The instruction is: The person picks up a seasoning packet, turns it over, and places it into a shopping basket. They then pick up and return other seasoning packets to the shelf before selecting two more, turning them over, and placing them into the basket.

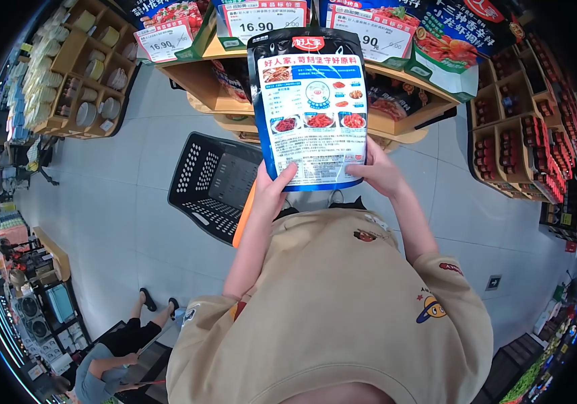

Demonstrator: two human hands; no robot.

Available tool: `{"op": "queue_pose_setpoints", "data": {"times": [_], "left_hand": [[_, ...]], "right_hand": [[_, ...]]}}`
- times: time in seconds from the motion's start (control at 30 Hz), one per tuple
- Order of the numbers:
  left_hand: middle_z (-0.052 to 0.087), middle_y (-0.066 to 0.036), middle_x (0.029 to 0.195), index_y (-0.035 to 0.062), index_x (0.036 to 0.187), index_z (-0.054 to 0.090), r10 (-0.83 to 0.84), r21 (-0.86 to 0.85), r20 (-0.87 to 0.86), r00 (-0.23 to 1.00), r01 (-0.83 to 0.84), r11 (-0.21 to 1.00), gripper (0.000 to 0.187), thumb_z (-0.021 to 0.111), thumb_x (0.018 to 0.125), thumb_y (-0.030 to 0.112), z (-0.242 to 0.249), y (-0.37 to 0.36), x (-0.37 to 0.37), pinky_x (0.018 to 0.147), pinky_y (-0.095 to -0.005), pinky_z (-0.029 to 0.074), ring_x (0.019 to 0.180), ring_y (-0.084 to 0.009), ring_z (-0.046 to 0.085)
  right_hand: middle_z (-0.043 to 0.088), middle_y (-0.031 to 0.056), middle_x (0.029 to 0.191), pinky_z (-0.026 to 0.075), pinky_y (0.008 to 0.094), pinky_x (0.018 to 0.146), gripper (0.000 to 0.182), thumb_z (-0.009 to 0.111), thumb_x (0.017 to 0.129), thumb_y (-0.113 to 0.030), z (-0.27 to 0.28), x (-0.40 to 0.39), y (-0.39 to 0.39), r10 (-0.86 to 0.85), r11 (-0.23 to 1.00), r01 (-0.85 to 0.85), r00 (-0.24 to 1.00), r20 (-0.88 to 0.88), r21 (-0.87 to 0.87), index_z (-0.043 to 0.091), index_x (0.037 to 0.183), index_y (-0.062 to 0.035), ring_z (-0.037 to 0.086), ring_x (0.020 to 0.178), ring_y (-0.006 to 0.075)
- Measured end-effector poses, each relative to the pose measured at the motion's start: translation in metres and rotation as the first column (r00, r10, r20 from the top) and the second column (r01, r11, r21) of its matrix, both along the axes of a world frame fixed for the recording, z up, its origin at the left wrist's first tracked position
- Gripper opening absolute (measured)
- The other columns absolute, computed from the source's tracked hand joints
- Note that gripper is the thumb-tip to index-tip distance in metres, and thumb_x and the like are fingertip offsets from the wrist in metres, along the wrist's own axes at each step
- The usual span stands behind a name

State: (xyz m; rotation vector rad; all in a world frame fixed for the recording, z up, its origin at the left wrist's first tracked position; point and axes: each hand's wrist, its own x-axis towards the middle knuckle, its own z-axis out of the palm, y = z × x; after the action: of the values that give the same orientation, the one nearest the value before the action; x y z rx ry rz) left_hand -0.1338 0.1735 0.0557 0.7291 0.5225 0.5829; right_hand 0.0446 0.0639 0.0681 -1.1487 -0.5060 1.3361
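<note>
I hold a blue and black seasoning packet (310, 108) upright in front of me, its printed back side with small food pictures facing me. My left hand (276, 186) grips its lower left corner and my right hand (377, 170) grips its lower right corner. A black plastic shopping basket (216, 183) with an orange handle hangs at my left forearm, and nothing shows inside it. My beige sweatshirt fills the lower middle of the view.
A wooden display shelf (383, 121) with similar packets and price tags reading 16.90 stands straight ahead. Wooden racks of bottles (524, 141) line the right, and shelves of round tins (93, 67) the left. Another person (117, 357) stands at lower left.
</note>
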Motion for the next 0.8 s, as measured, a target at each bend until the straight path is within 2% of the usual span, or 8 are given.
{"op": "queue_pose_setpoints", "data": {"times": [0.03, 0.1, 0.17, 0.27, 0.5, 0.8], "left_hand": [[0.05, -0.013, 0.109, -0.0032, 0.115, 0.037, -0.026, 0.004, -0.027, 0.999, 0.026, 1.0, 0.046, 0.058, 0.075, 0.004, -0.001, 0.0, 0.0, 0.084, -0.0305, 0.041, 0.1, -0.019, 0.05], [0.05, -0.013, 0.109, -0.0026, 0.115, 0.037, -0.053, 0.004, -0.057, 0.997, 0.054, 0.999, 0.049, 0.06, 0.072, 0.002, -0.001, -0.001, -0.001, 0.084, -0.0302, 0.041, 0.1, -0.0184, 0.05], [0.051, -0.011, 0.109, -0.0013, 0.116, 0.036, -0.113, 0.111, -0.127, 0.985, 0.127, 0.986, 0.058, 0.065, 0.066, -0.002, 0.0, -0.002, -0.001, 0.084, -0.0296, 0.042, 0.099, -0.0169, 0.051], [0.052, -0.009, 0.108, -0.0004, 0.116, 0.037, -0.129, 0.148, -0.126, 0.984, 0.147, 0.978, 0.062, 0.069, 0.062, -0.002, 0.001, 0.0, -0.001, 0.082, -0.0292, 0.043, 0.097, -0.0156, 0.051], [0.052, -0.009, 0.107, -0.0006, 0.114, 0.038, -0.143, 0.227, -0.142, 0.98, 0.173, 0.958, 0.061, 0.069, 0.062, 0.0, 0.009, -0.001, -0.001, 0.081, -0.0286, 0.043, 0.096, -0.015, 0.051], [0.052, -0.01, 0.106, -0.0012, 0.113, 0.039, -0.131, 0.271, -0.169, 0.977, 0.174, 0.947, 0.062, 0.071, 0.061, 0.004, 0.011, -0.004, -0.002, 0.08, -0.0285, 0.044, 0.096, -0.0149, 0.052]], "right_hand": [[0.048, 0.0082, 0.114, 0.039, 0.0294, 0.088, 0.067, 0.065, 0.067, -0.001, -0.002, 0.0, 0.0, 0.001, 1.0, -0.001, 1.0, -0.002, -0.003, 0.03, 0.124, -0.0026, 0.047, 0.103, 0.0143], [0.048, 0.0076, 0.113, 0.039, 0.0292, 0.087, 0.069, 0.068, 0.064, 0.0, -0.004, 0.001, -0.003, -0.035, 0.999, 0.032, 0.994, 0.102, 0.029, 0.031, 0.122, -0.0027, 0.047, 0.103, 0.0142], [0.049, 0.0073, 0.113, 0.039, 0.0292, 0.087, 0.07, 0.069, 0.063, 0.0, -0.004, 0.001, -0.006, -0.042, 0.999, 0.039, 0.992, 0.118, 0.023, 0.032, 0.122, -0.0029, 0.048, 0.103, 0.0144], [0.049, 0.0069, 0.113, 0.04, 0.0292, 0.087, 0.072, 0.069, 0.061, 0.001, -0.002, 0.0, -0.007, -0.054, 0.998, 0.05, 0.988, 0.147, 0.026, 0.032, 0.122, -0.0032, 0.048, 0.102, 0.0146], [0.049, 0.0067, 0.112, 0.041, 0.0294, 0.085, 0.076, 0.071, 0.055, 0.006, 0.004, -0.004, -0.01, -0.053, 0.999, 0.051, 0.974, 0.221, 0.014, 0.033, 0.121, -0.0028, 0.048, 0.102, 0.0148], [0.051, 0.0075, 0.109, 0.043, 0.0295, 0.083, 0.072, 0.071, 0.056, 0.005, 0.0, -0.003, -0.013, -0.039, 0.999, 0.031, 0.98, 0.196, 0.043, 0.035, 0.118, -0.0015, 0.05, 0.099, 0.0151]]}}
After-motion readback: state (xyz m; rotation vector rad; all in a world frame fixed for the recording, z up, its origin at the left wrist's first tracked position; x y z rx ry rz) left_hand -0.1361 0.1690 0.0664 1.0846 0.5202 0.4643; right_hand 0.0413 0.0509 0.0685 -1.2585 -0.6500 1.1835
